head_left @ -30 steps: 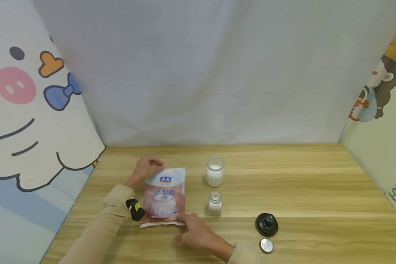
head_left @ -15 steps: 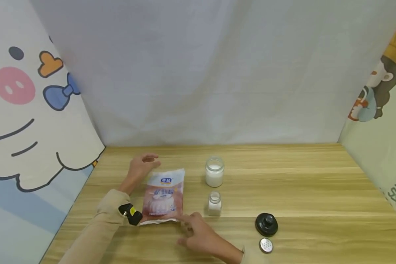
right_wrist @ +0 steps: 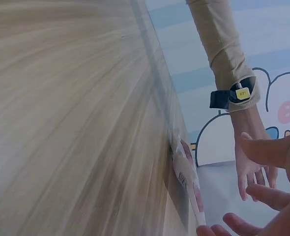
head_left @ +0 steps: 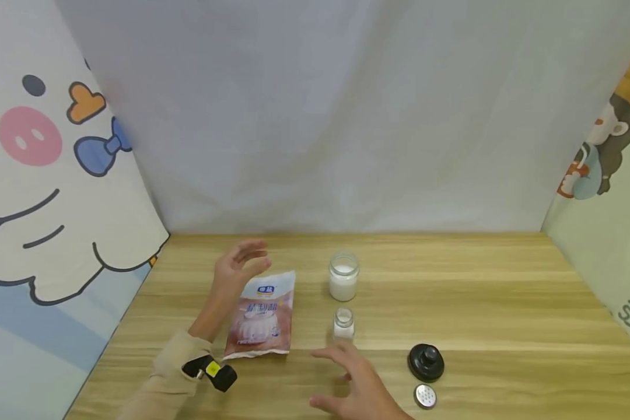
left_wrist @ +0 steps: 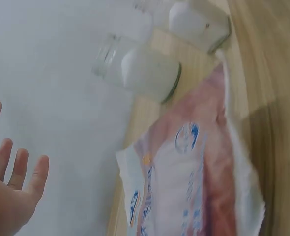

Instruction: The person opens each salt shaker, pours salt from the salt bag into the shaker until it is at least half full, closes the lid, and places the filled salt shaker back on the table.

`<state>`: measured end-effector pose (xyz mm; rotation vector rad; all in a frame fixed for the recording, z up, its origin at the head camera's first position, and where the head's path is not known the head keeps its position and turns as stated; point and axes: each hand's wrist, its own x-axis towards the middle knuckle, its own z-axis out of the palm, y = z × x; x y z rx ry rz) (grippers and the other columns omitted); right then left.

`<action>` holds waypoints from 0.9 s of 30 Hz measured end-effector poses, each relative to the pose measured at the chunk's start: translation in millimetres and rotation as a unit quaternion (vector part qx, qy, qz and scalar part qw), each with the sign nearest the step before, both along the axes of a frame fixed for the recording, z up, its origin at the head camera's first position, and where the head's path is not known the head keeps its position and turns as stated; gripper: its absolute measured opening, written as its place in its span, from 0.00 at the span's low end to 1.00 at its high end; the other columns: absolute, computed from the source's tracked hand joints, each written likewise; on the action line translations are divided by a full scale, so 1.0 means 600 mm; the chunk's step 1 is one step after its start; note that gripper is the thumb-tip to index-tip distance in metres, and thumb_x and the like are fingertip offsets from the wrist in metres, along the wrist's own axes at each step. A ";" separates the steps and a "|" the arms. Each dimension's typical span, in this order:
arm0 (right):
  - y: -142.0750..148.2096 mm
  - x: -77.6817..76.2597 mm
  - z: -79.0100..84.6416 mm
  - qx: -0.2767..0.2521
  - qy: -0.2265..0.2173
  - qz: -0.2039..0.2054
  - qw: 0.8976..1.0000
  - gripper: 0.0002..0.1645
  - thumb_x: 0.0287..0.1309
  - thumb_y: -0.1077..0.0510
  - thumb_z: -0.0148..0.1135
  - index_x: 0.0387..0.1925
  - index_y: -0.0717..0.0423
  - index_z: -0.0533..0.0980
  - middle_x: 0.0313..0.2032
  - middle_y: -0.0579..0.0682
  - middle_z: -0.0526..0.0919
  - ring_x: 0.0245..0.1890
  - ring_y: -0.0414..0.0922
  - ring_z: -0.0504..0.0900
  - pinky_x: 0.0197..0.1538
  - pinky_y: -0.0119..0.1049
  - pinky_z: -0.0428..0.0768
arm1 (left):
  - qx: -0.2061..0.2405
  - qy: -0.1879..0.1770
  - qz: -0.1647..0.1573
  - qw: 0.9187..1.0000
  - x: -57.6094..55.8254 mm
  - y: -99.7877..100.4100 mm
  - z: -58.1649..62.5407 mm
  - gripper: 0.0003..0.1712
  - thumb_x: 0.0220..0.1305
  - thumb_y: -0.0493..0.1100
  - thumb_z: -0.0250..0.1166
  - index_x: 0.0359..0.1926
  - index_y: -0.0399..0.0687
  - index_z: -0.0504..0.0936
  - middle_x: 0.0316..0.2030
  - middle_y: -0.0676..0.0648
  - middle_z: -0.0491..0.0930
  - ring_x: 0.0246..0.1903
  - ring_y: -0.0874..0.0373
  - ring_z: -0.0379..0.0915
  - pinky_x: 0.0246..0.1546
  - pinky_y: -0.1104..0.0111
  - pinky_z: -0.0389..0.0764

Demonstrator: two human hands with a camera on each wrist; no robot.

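A pink-and-white bag of salt (head_left: 259, 324) lies flat on the table at the left. My left hand (head_left: 236, 277) hovers by its upper left corner, fingers loosely bent and holding nothing. In the left wrist view that hand (left_wrist: 10, 201) is plainly apart from the bag (left_wrist: 184, 167). My right hand (head_left: 362, 382), thumb and fingers spread with nothing between them, is in front of the small glass jar (head_left: 343, 324), whose lower part it nearly overlaps. Behind that stands a larger glass jar (head_left: 343, 281). Both jars are uncovered and contain something white.
On the right side of the table (head_left: 504, 303) lie a round black lid (head_left: 426, 363) with a knob and a small silver cap (head_left: 425, 396) with holes. A pale curtain (head_left: 315, 116) closes off the back; printed cloths hang at both sides.
Both hands have come off the salt bag, which stays on the table. The left hand has lifted slightly; the right hand has moved right and nearer to me, opening its fingers.
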<state>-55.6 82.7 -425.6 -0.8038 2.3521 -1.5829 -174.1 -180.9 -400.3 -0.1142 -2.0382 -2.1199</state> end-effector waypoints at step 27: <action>0.171 0.035 -0.073 0.103 0.039 -0.265 0.958 0.38 0.26 0.54 0.83 0.46 0.54 0.77 0.42 0.49 0.78 0.40 0.48 0.74 0.26 0.35 0.80 | 0.040 -0.030 -0.127 0.991 0.079 0.110 -0.054 0.29 0.50 0.28 0.69 0.55 0.34 0.72 0.56 0.35 0.71 0.56 0.42 0.65 0.47 0.64 0.81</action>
